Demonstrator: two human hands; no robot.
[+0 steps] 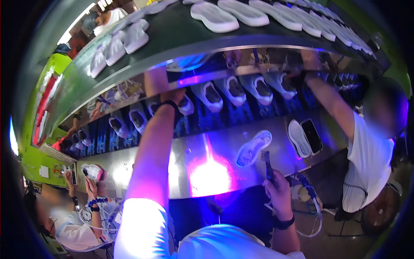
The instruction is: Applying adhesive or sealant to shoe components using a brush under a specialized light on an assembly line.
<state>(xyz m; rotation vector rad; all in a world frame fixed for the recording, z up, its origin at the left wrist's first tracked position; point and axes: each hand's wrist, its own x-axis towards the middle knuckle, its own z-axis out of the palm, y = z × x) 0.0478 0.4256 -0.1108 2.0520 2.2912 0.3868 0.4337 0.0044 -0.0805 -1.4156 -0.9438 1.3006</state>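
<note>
A long green belt runs across the top and carries white soles lying flat in a row, so they ride along without tipping. Under it sits a lower shelf lit with blue light. White shoes stand there side by side, their openings facing up.

Next comes the shiny metal table. A bright pink and blue glow bounces off its middle. Near its right end lie 1 white sole and a dark phone, side by side, out of the way of the work.

A white shoe lies on its side near the table's front edge, sole showing, close to the right hand.

The left hand reaches far up to the shelf and touches a shoe there. I cannot tell if the fingers are closed on it.

The right hand is at the table's front edge. It is clenched around a thin dark tool that points up toward the lying shoe.

A person in a white shirt at the right stretches an arm to the shelf. Another person at the lower left holds a shoe in both hands.
</note>
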